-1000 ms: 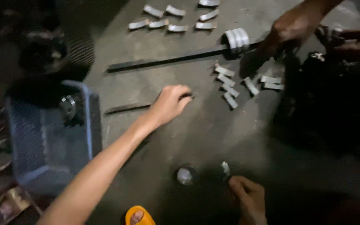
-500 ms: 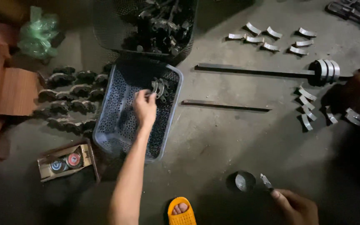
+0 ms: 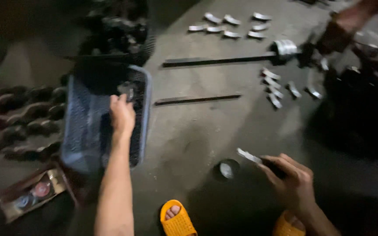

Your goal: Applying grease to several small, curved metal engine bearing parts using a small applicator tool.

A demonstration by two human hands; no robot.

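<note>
My left hand (image 3: 122, 114) reaches into a blue plastic basket (image 3: 144, 118) on the concrete floor and closes its fingers on a dark round metal part (image 3: 128, 90) near the basket's far end. My right hand (image 3: 290, 177) stays low at the right and grips a small tool with a flat shiny tip (image 3: 249, 155). That tip points left, toward a small round dark tin (image 3: 227, 169) on the floor.
Two long dark bars (image 3: 197, 100) (image 3: 217, 60) lie on the floor, the far one ending in a shiny ring stack (image 3: 285, 47). Several curved bearing shells (image 3: 275, 89) (image 3: 230, 24) lie around. Another person's hand (image 3: 342, 26) works at top right. Dark engine parts (image 3: 27, 113), a black crate (image 3: 114, 35), a small box (image 3: 33, 192), orange sandals (image 3: 178, 218).
The view has swung and drawn closer. My left hand went from the thin bar on the floor to the basket and now grips the round part. My right hand keeps its tool.
</note>
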